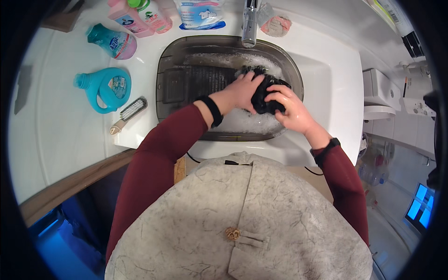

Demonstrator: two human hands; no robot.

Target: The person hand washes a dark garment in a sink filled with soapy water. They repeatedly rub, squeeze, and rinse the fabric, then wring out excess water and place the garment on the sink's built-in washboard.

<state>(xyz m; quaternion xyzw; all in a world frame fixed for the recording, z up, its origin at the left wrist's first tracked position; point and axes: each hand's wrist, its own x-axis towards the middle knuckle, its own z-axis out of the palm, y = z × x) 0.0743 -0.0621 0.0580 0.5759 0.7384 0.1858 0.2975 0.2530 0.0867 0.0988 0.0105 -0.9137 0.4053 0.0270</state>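
A wet black cloth (263,93) lies bunched at the right part of a dark translucent plastic basin (164,120), among soapy water (241,122). My left hand (243,91) presses and grips the cloth's left side, its fingers spread over it. At the right side, my right hand (291,108) has curled fingers closed on the same cloth. The basin's ribbed washboard part (208,82) shows left of my hands. How much cloth lies under the fingers is hidden.
The basin stands in a white sink (316,105) below a chrome faucet (249,28). On the left rim are a scrub brush (129,113), a teal jug (108,89) and several bottles. A detergent bag (202,14) and a pink-grey scrubber (276,26) lie behind.
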